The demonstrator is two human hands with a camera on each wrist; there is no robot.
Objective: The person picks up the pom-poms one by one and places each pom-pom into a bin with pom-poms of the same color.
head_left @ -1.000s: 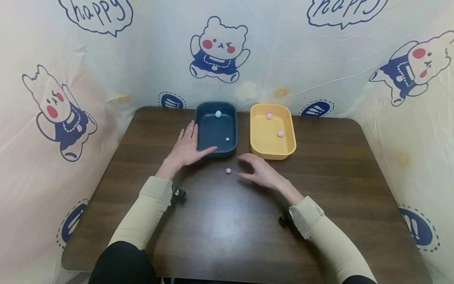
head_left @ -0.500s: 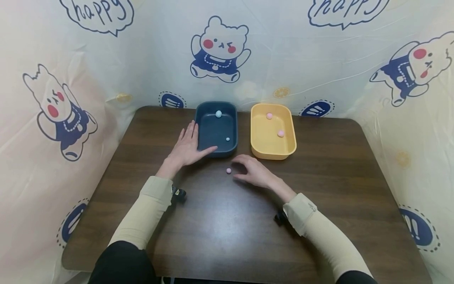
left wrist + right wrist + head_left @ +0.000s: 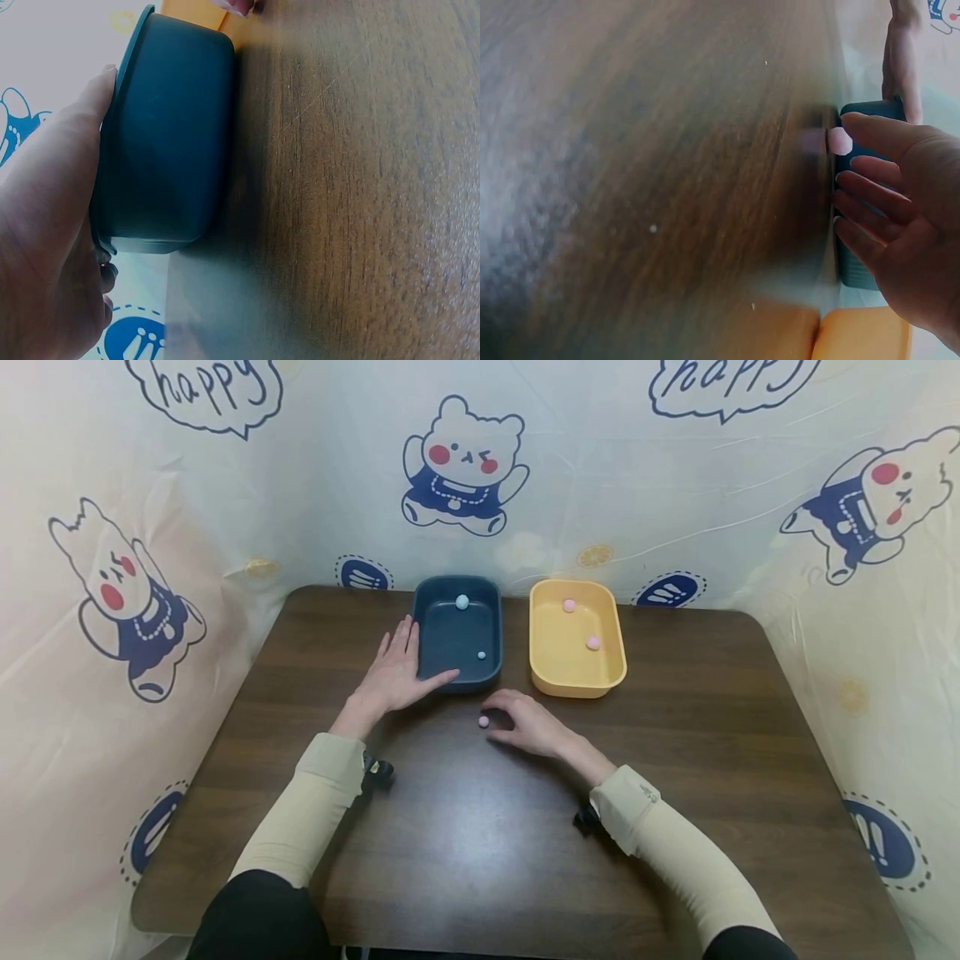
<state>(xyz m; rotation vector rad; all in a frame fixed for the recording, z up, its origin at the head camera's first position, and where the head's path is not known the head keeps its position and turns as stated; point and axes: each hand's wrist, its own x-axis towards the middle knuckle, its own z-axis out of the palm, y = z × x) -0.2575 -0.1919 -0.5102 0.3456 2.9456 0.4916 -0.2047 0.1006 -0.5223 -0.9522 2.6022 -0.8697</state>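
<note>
A small pink ball (image 3: 483, 722) lies on the table in front of the gap between two containers. My right hand (image 3: 528, 724) is just to its right, fingers and thumb apart and loosely bent. In the right wrist view the pink ball (image 3: 840, 141) shows beside the thumb tip; whether they touch I cannot tell. My left hand (image 3: 393, 672) rests along the left rim of the dark blue container (image 3: 450, 639), thumb stretched over its front corner. In the left wrist view that hand (image 3: 45, 202) lies against the rim of the blue container (image 3: 169, 127).
A light blue ball (image 3: 461, 602) and a smaller one (image 3: 482, 655) sit inside the blue container. Right of it stands a yellow container (image 3: 566, 664) holding two pink balls (image 3: 593, 643). Both stand on the brown table (image 3: 480, 852), near a printed curtain (image 3: 585, 468).
My right hand has moved left, bringing its fingertips and thumb up to the pink ball. The left hand and both containers have stayed in place.
</note>
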